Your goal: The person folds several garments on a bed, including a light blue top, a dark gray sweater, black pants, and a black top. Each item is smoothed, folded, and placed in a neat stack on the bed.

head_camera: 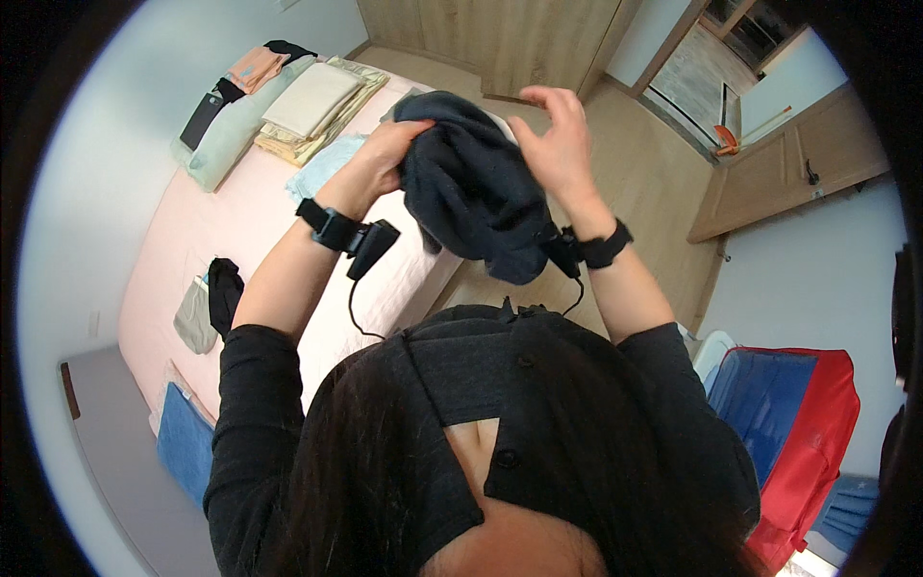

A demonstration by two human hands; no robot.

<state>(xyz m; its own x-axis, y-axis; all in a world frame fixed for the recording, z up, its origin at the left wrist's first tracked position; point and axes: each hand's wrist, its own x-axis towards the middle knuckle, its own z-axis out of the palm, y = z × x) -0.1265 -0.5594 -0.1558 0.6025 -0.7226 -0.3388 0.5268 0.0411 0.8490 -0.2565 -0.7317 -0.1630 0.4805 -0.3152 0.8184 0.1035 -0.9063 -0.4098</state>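
A bunched dark cloth garment [472,187] hangs in front of me, partly over the bed's edge and partly over the floor. My left hand [386,155] grips its upper left side, with the thumb on top of the fabric. On its other side my right hand [559,141] is raised, fingers apart and curved, close to the cloth; nothing shows in its grasp. Behind my left hand lies a light blue cloth [324,166] on the pink bed sheet [195,223]. Both wrists wear black straps with small devices and cables.
Folded cream and yellow fabrics [314,101] are stacked on the bed beside a pale green folded bundle [234,137] with a dark box [202,121] on it. Nearer lie grey [196,314] and black cloths [226,292]. A red and blue storage bag [807,433] stands at right; a wooden door [786,166] is beyond.
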